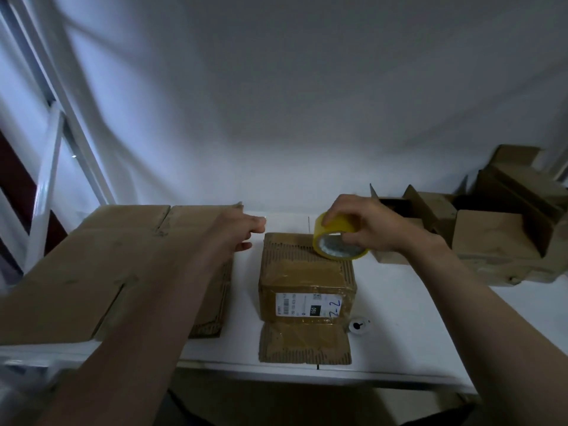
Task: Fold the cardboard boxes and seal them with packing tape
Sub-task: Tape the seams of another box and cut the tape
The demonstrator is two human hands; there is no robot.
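Observation:
A small brown cardboard box (307,290) stands in the middle of the white table (415,318), with a white shipping label on its near side and one flap lying flat toward me. My right hand (365,222) grips a yellow roll of packing tape (335,241) over the box's far right corner. My left hand (239,229) hovers to the left of the box's far edge, fingers loosely extended, holding nothing. Flattened cardboard sheets (107,265) lie under my left forearm.
Several open and folded cardboard boxes (498,238) are piled at the table's right back. A small white round object (358,326) sits by the box's near right corner. A white window frame (46,179) stands at the left, a white wall behind.

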